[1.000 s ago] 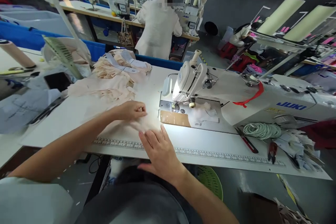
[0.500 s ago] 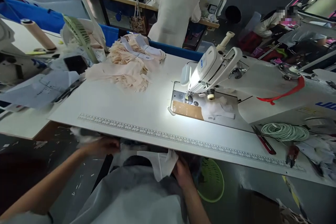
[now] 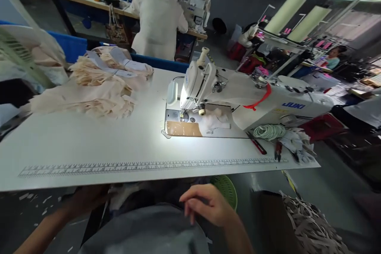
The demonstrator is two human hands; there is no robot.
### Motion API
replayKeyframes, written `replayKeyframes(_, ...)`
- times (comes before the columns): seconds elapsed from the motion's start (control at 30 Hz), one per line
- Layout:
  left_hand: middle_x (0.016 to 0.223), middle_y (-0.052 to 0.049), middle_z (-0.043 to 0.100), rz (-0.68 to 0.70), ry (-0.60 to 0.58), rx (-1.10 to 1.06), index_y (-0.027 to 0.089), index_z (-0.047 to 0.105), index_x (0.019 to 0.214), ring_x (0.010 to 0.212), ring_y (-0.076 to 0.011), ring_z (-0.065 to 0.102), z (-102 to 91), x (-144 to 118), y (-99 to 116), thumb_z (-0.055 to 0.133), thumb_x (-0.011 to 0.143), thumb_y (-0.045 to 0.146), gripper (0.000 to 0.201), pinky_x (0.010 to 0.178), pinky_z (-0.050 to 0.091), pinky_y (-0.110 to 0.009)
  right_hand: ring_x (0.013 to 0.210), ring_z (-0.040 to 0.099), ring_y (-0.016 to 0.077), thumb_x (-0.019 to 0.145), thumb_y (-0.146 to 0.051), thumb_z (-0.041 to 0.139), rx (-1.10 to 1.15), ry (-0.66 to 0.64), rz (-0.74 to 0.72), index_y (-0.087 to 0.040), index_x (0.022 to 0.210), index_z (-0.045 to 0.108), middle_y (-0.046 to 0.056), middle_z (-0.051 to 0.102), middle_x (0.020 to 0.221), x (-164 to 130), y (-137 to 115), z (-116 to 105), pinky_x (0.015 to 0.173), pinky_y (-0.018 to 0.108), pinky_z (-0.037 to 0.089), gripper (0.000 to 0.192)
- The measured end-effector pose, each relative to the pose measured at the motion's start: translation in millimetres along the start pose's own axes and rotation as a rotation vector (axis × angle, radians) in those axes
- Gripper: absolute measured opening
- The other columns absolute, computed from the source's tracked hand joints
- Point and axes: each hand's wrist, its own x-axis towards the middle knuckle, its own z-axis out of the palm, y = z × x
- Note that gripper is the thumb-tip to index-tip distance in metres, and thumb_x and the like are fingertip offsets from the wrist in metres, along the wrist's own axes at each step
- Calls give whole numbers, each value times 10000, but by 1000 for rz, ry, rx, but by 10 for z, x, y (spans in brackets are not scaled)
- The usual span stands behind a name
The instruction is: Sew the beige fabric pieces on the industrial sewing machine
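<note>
My right hand [image 3: 211, 205] is raised in front of the table's near edge, over my lap. Its fingers are loosely bent and apart, with nothing in them. My left hand [image 3: 87, 200] reaches in under the table edge at the left; shadow and the tabletop hide its fingers. Some pale cloth [image 3: 120, 196] shows dimly beside it. On the white table [image 3: 143, 151] stands a sewing machine [image 3: 205, 83] with its lamp lit over the needle plate.
Peach fabric pieces [image 3: 98, 87] are heaped on the left of the table. A red-handled cutter [image 3: 256, 143], a coil of pale cord [image 3: 269, 131] and small snips [image 3: 278, 151] lie at the right. A green basket [image 3: 228, 190] stands below. A co-worker [image 3: 157, 20] sits ahead.
My right hand has let go of the white cloth and come up, open. The left hand has gone further under the table edge. The whole view has swung right.
</note>
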Motion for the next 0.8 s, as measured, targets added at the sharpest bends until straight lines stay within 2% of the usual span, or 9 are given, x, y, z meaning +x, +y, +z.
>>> replayKeyframes(0.03, 937, 138, 744, -47, -40, -8, 563, 636, 1102, 719, -238, 675, -67, 1, 151, 519, 826, 533, 301, 620, 543, -339, 515, 605, 112, 952, -489, 543, -79, 79, -79, -188, 1025, 717, 23, 700, 752, -20, -190, -183, 514, 234, 464, 355)
replayKeyframes(0.1, 1121, 135, 730, -39, -240, -98, 595, 596, 1177, 845, -256, 705, -278, 45, 632, 643, 757, 530, 428, 707, 581, -359, 560, 606, 124, 945, -425, 551, -377, 443, -214, -196, 991, 712, 21, 699, 769, 73, -469, -617, 582, 255, 489, 284)
replayKeyframes(0.17, 1189, 85, 715, 129, -501, -264, 520, 621, 1210, 993, -242, 694, -535, 188, 1267, 689, 786, 441, 436, 861, 574, -341, 670, 631, 165, 923, -370, 554, -690, 787, -291, -199, 958, 701, 46, 710, 829, 312, -606, -1072, 653, 284, 497, 228)
replayKeyframes(0.23, 1112, -18, 725, 372, -572, -387, 337, 665, 1186, 991, -216, 683, -739, 471, 1890, 622, 886, 358, 303, 923, 540, -312, 710, 629, 169, 903, -262, 536, -960, 909, -264, -197, 905, 692, 72, 708, 939, 603, -634, -1452, 683, 287, 482, 168)
replayKeyframes(0.3, 1121, -75, 701, 537, -468, -426, 232, 650, 1170, 1025, -199, 667, -812, 889, 2353, 531, 964, 302, 248, 933, 524, -294, 733, 628, 169, 879, -187, 540, -1187, 908, -162, -204, 907, 685, 76, 696, 1012, 839, -604, -1696, 634, 270, 436, 148)
replayKeyframes(0.37, 1148, -100, 676, 570, -222, -395, 200, 618, 1172, 1027, -205, 656, -740, 1397, 2607, 492, 988, 287, 239, 933, 527, -324, 744, 624, 175, 878, -171, 558, -1312, 865, -109, -210, 886, 675, 68, 687, 1018, 969, -554, -1808, 577, 264, 380, 124)
replayKeyframes(0.53, 1055, -100, 641, 380, 265, -182, 164, 579, 1099, 738, -161, 631, -309, 2570, 2751, 481, 922, 152, 202, 737, 561, -331, 737, 605, 180, 927, -190, 532, -1363, 826, -161, -197, 855, 622, 70, 656, 961, 964, -438, -1850, 581, 276, 361, 116)
replayKeyframes(0.67, 1212, -166, 592, 182, 448, 7, 130, 555, 1197, 905, -240, 641, -128, 2995, 2839, 543, 911, 209, 297, 727, 558, -369, 734, 598, 182, 938, -211, 536, -1381, 805, -244, -197, 865, 594, 74, 646, 963, 886, -403, -1923, 625, 286, 385, 94)
replayKeyframes(0.8, 1198, -152, 618, 183, 552, 71, 136, 625, 1071, 1134, -309, 560, -119, 3175, 2905, 627, 889, 248, 214, 848, 538, -395, 727, 600, 171, 970, -242, 502, -1299, 884, -495, -204, 876, 572, 70, 650, 940, 811, -408, -1987, 646, 279, 415, 123)
